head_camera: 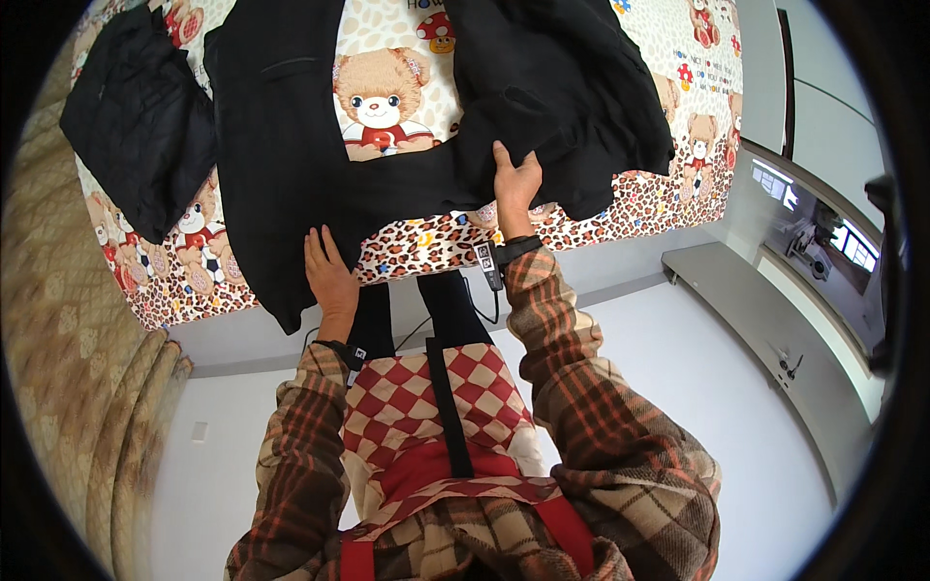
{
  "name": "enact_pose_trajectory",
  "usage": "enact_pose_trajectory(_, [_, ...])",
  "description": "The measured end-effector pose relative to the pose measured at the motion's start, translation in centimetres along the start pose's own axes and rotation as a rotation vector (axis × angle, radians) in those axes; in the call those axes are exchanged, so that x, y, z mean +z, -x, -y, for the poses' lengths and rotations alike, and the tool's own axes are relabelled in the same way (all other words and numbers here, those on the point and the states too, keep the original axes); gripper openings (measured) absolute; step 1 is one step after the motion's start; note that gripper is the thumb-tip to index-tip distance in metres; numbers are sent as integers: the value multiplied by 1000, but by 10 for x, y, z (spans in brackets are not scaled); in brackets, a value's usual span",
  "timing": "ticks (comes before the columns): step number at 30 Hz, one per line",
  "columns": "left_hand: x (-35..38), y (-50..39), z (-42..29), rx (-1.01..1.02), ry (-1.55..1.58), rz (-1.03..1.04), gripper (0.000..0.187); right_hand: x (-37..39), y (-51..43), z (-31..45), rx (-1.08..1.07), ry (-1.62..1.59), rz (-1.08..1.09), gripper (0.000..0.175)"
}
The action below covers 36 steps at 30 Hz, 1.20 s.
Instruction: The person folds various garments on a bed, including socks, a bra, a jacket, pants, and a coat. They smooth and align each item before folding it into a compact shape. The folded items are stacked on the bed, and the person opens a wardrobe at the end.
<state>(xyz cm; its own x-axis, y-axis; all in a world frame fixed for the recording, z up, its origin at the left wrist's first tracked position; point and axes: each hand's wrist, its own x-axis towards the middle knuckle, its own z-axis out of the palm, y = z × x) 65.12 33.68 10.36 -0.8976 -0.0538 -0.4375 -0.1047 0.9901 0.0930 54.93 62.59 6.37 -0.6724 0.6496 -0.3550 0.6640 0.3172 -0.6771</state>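
Observation:
A black cloth garment (283, 138) with a slit pocket lies spread over a bed, its shape open around a printed bear. Part of it at the left (138, 123) looks like a sleeve, and the right side (559, 94) is bunched in folds. My left hand (332, 279) rests palm down on the garment's near edge, fingers slightly apart. Farther right, my right hand (517, 181) grips the crumpled cloth, thumb extended and fingertips partly hidden in the folds. Black bands with small tags circle both wrists.
Bear-and-leopard printed bedding (421, 247) covers the bed, its near edge just before me. A patterned curtain (65, 305) hangs at left. On the right stand a grey low cabinet (755, 348) and a dark reflective screen (814, 240). A black cable (496, 312) dangles by my right wrist.

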Motion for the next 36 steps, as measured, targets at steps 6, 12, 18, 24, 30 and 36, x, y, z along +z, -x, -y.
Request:
enact_pose_trajectory(6, [-10, 4, 18, -38, -177, -20, 77, -37, 1, -31, 3, 63, -171, 45])
enact_pose_trajectory(12, [-20, 11, 34, -27, -293, -10, 75, -28, -9, -24, 83, -573, -58, 56])
enact_pose_trajectory(18, [-17, 10, 32, -80, -265, 6, 73, -33, -9, -1, 342, -975, 14, 60])
enact_pose_trajectory(24, [-8, 15, 20, -122, -223, 16, 65, -77, -11, 99, 695, -1181, 476, 21])
enact_pose_trajectory(30, [3, 18, 11, -135, -105, 3, 67, -28, -13, 259, 475, -1187, 955, 21])
enact_pose_trajectory(36, [3, 27, 16, -122, 86, -19, 40, 178, 16, 296, 126, -1004, 1050, 41])
